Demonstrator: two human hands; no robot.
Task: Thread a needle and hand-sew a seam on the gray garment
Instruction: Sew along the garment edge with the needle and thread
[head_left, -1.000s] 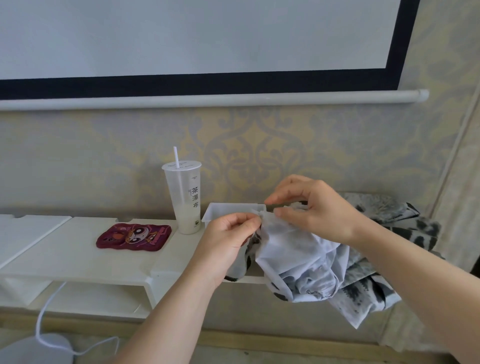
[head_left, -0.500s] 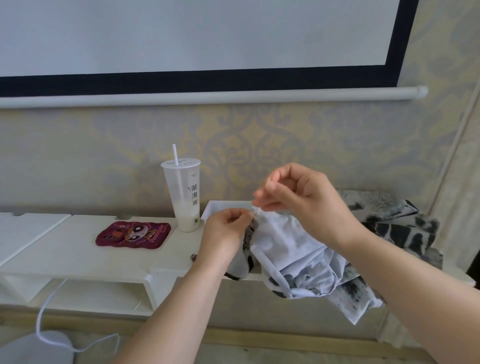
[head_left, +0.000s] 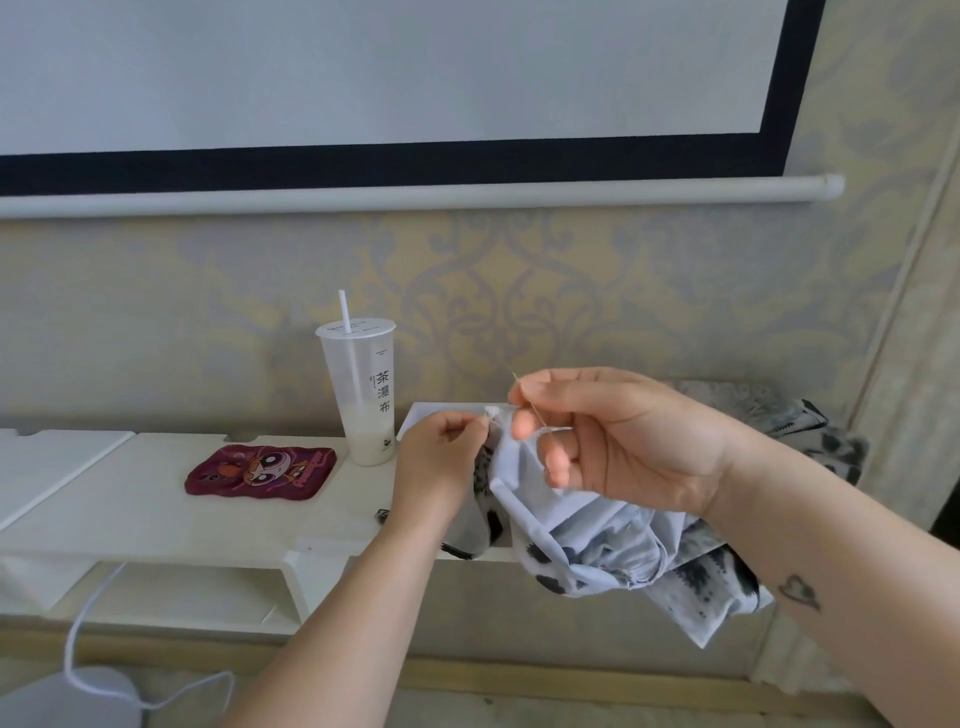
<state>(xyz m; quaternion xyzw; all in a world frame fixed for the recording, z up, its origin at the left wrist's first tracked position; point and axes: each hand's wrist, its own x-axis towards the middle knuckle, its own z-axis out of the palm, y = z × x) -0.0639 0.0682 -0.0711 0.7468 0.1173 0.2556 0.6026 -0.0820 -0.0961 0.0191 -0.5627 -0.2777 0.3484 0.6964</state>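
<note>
Beyond left hand (head_left: 439, 460), cup (head_left: 358, 395) with 茶瀑布.

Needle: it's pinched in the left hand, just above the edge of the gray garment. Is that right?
Not quite. The head view shows the needle pinched in the right hand, not the left, just above the edge of the gray garment. The left hand pinches that fabric edge instead.
</note>
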